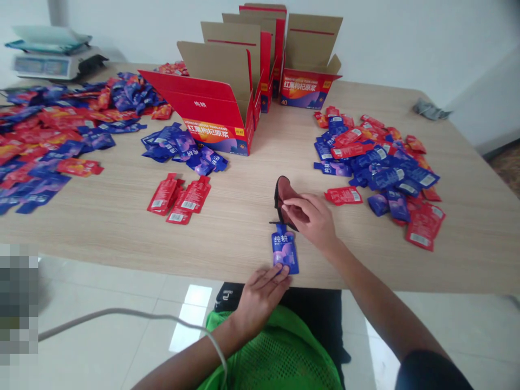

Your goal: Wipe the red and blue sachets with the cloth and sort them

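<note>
Near the table's front edge a single blue pouch (285, 249) lies flat, its spout pointing away from me. My left hand (265, 290) rests its fingertips on the pouch's lower end, fingers stretched out. Just beyond the spout, my right hand (312, 219) pinches a dark object with a reddish-brown inner face (285, 190), curved and standing on its edge. What exactly that object is, I cannot make out. Several red pouches (189, 199) lie to the left of it, and one red pouch (343, 195) lies to the right.
Open red boxes (217, 135) stand at the back centre, with another box (306, 89) beside them. Mixed pouches are heaped at the right (374, 157) and far left (60, 130); blue ones (179, 143) lie by the front box. A scale (52, 64) and grey cloth (430, 110) sit farther back.
</note>
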A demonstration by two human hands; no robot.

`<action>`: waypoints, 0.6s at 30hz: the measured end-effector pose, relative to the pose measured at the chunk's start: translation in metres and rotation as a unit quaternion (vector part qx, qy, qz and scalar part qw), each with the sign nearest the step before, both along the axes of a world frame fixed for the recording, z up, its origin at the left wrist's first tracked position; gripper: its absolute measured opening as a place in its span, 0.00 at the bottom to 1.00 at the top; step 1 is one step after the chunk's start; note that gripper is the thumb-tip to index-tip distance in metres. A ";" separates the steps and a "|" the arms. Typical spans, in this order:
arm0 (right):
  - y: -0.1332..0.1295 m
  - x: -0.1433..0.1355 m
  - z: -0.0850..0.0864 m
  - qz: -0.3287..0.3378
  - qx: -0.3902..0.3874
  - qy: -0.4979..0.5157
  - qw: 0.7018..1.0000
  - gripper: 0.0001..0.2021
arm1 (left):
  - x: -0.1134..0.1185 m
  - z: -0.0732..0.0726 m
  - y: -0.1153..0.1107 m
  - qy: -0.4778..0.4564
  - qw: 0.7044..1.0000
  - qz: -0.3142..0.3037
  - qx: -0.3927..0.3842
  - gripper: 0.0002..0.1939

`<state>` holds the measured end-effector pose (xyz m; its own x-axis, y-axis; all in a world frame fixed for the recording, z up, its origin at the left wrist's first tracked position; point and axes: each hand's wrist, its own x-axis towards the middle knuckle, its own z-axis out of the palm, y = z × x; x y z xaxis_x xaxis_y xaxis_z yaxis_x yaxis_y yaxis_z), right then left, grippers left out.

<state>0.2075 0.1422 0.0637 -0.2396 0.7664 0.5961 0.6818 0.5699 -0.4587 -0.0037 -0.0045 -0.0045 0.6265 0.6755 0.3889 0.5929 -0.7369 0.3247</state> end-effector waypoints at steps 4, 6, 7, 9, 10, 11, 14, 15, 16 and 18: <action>-0.069 0.000 -0.002 0.123 -0.071 -0.024 0.990 0.12 | 0.001 -0.003 0.000 -0.041 0.999 0.004 -0.009 0.13; -0.086 -0.002 -0.016 0.175 -0.103 -0.057 0.977 0.09 | 0.001 -0.003 0.000 -0.058 0.998 0.005 -0.015 0.12; -0.087 -0.002 -0.024 0.182 -0.109 -0.064 0.975 0.08 | 0.001 -0.003 0.000 -0.059 0.998 0.004 -0.017 0.12; -0.074 -0.003 -0.036 0.167 -0.102 -0.067 0.978 0.07 | 0.000 -0.002 0.000 -0.046 0.999 -0.002 -0.015 0.13; -0.062 -0.004 -0.040 0.157 -0.096 -0.074 0.980 0.06 | 0.000 -0.001 0.000 -0.037 0.999 -0.004 -0.010 0.14; -0.046 -0.005 -0.043 0.147 -0.089 -0.086 0.981 0.06 | 0.000 -0.001 0.000 -0.028 1.000 -0.006 -0.006 0.15; 0.005 -0.007 -0.042 0.113 -0.073 -0.129 0.982 0.07 | -0.001 0.000 -0.001 -0.012 1.000 -0.005 -0.003 0.15; 0.019 -0.007 -0.039 0.100 -0.064 -0.140 0.983 0.07 | -0.001 0.000 -0.001 -0.010 1.000 -0.003 -0.005 0.15; 0.029 -0.007 -0.035 0.082 -0.051 -0.143 0.985 0.07 | -0.001 0.001 -0.001 -0.009 1.000 -0.001 -0.007 0.15; 0.037 -0.006 -0.023 0.038 -0.018 -0.112 0.993 0.07 | 0.000 0.001 -0.001 -0.008 1.000 0.002 -0.010 0.15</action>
